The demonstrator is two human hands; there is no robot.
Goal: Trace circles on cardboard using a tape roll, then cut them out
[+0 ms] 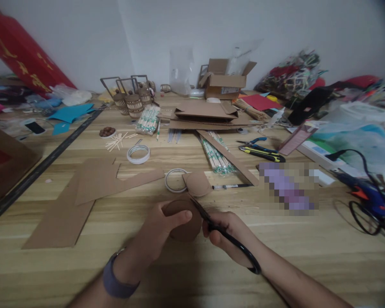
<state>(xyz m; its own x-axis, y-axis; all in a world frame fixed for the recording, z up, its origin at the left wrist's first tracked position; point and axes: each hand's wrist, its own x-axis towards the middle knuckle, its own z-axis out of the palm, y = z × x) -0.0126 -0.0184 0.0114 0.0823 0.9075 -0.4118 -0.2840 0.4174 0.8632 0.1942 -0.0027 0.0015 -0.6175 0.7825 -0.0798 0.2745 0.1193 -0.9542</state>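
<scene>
My left hand [162,226] grips a round piece of cardboard [186,224], its thumb lying across the top face. In my right hand [229,235] is a pair of black-handled scissors [235,244]. The scissor blades point away from me and meet the upper right edge of the cardboard disc; whether they are parted is hard to see. Just beyond lies a smaller cardboard piece with a round shape on it [198,183], beside a roll of tape [176,179]. A pen [232,186] rests to its right.
Cut cardboard strips [60,218] lie on the left, near another tape roll [138,154]. Pliers [253,141], a yellow-black utility knife [263,154] and a blue glue gun [368,196] with its cable are on the right. Stacked cardboard [205,113] and small lidded buckets [134,105] stand behind.
</scene>
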